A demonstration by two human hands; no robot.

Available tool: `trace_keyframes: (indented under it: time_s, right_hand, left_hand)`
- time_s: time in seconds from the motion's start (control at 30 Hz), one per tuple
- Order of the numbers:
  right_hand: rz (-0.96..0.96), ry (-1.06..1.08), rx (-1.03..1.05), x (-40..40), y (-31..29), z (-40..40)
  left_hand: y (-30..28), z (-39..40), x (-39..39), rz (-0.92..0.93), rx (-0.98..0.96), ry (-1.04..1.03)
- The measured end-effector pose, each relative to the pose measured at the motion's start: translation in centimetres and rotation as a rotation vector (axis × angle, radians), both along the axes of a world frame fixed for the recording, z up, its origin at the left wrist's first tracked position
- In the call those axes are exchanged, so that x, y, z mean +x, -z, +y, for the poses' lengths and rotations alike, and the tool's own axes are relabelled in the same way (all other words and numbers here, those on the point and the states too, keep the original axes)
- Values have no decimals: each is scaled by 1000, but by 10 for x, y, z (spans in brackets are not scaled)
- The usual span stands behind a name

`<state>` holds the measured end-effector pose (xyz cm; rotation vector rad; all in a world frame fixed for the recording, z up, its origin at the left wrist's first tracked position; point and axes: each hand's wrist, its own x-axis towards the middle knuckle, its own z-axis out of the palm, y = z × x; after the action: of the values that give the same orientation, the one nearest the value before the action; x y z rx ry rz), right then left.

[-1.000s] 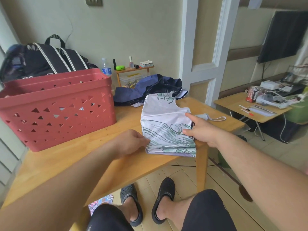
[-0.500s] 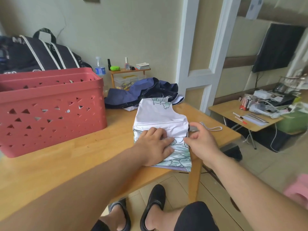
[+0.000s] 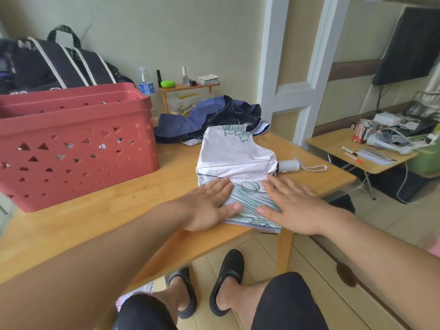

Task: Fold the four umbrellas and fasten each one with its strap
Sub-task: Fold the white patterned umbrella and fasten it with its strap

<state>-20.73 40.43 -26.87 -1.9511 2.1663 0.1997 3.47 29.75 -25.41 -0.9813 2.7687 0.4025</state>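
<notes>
A white umbrella (image 3: 235, 158) with green line drawings lies flattened on the wooden table (image 3: 133, 201), its near edge at the table's front. Its pale handle (image 3: 288, 165) with a wrist loop sticks out to the right. My left hand (image 3: 209, 203) lies flat, fingers straight, pressing the canopy's near left part. My right hand (image 3: 292, 206) presses flat on the near right part. A dark blue umbrella (image 3: 209, 115) lies crumpled behind the white one, near the wall.
A red plastic basket (image 3: 71, 141) with triangular holes stands on the table's left. A black bag (image 3: 54, 65) sits behind it. A small shelf (image 3: 188, 85) with bottles is at the wall. A low side table (image 3: 357, 148) with clutter stands to the right.
Both hands left the canopy's side edges and now lie flat on its near part, pressing it down. The camera has tilted down and closer.
</notes>
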Motion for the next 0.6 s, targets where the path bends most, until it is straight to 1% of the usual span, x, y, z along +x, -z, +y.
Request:
trace_keyframes:
  time_s: [0.07,0.1,0.13,0.2,0.27,0.3,0.33,0.37,0.43,0.47,0.5,0.57,0.6]
  right_hand:
    - [4,4,37,-2,-6,1]
    - [0,8,59,-3,-10,-1]
    - [0,13,85,-2,-15,-2]
    - [31,39,150,3,-28,-3]
    - [141,68,213,11,-41,-3]
    - [220,65,214,16,-49,-4]
    - [280,56,158,23,-56,-6]
    - [297,42,21,30,-62,-9]
    - [222,-42,-387,44,-63,-17]
    - [140,-94,-533,50,-59,-21]
    - [43,-127,-595,56,-49,-26]
    - [-121,-130,-552,58,-23,-34]
    - [-153,-100,-513,56,-9,-36]
  left_hand:
    - [-4,-6,-2,158,39,-116]
    - [-6,-11,-6,219,1,-179]
    - [-7,-15,-9,241,-75,-207]
    - [-5,-22,-11,148,-223,-112]
    - [-1,-24,-8,30,-269,0]
    - [0,-22,-5,-11,-275,9]
    - [1,-20,-5,-37,-280,10]
    - [0,-16,-4,-59,-276,-4]
    - [0,-8,-4,-75,-265,-24]
    - [1,-7,-5,-77,-259,-30]
    - [0,-6,-5,-74,-250,-42]
    - [1,-4,-4,-77,-238,-44]
    - [2,-2,-2,-82,-234,-38]
